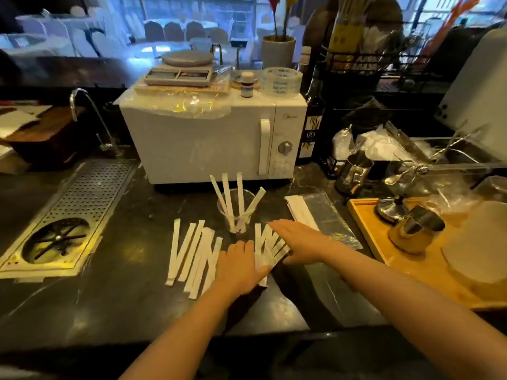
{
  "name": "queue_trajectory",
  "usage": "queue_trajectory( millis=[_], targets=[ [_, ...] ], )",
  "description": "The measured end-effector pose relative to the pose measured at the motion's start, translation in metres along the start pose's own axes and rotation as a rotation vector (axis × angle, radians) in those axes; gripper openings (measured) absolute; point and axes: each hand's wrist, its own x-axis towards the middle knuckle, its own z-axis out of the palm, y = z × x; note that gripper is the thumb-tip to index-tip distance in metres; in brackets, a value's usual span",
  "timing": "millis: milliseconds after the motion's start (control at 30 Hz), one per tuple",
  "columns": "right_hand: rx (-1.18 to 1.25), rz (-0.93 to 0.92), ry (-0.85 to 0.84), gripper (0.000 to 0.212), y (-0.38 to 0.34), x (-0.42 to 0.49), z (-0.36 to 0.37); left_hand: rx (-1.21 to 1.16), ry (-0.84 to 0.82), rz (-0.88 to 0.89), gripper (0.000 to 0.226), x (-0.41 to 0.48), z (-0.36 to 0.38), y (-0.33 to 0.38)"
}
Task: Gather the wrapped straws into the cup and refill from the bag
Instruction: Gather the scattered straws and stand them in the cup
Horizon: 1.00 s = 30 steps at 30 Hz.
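**Hands flat on a fan of wrapped straws**

Both hands rest palm-down on the dark counter [115, 292], fingers spread wide, gripping nothing. The left hand [241, 267] and right hand [296, 239] press a small fan of wrapped straws [267, 246] between them. A second group of loose straws [193, 253] lies just left. Behind both, the clear cup [236, 212] holds four upright straws; the bag [321, 218] lies toward the counter's right, beside the wooden tray [384, 242].

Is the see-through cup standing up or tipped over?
Standing up. The clear glass cup sits upright on the dark counter, four white wrapped straws poking from its top.
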Motion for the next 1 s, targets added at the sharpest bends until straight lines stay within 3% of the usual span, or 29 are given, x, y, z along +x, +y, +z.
queue_trajectory(
  millis=[167,467,800,1000],
  targets=[
    [-0.128,-0.138,-0.096,0.092,0.004,0.019,0.001,-0.017,-0.039,-0.150,0.059,0.006,0.014,0.022],
    [-0.335,-0.280,-0.144,0.091,0.006,0.047,0.014,0.064,-0.014,-0.257,0.050,0.007,0.024,0.030],
    [-0.424,-0.339,-0.047,0.057,0.015,0.050,0.018,0.036,-0.094,-0.233,0.031,0.020,0.021,0.028],
    [-0.454,-0.326,-0.055,0.043,0.017,0.048,0.014,0.066,-0.162,-0.258,0.035,0.029,0.017,0.035]
  ],
)
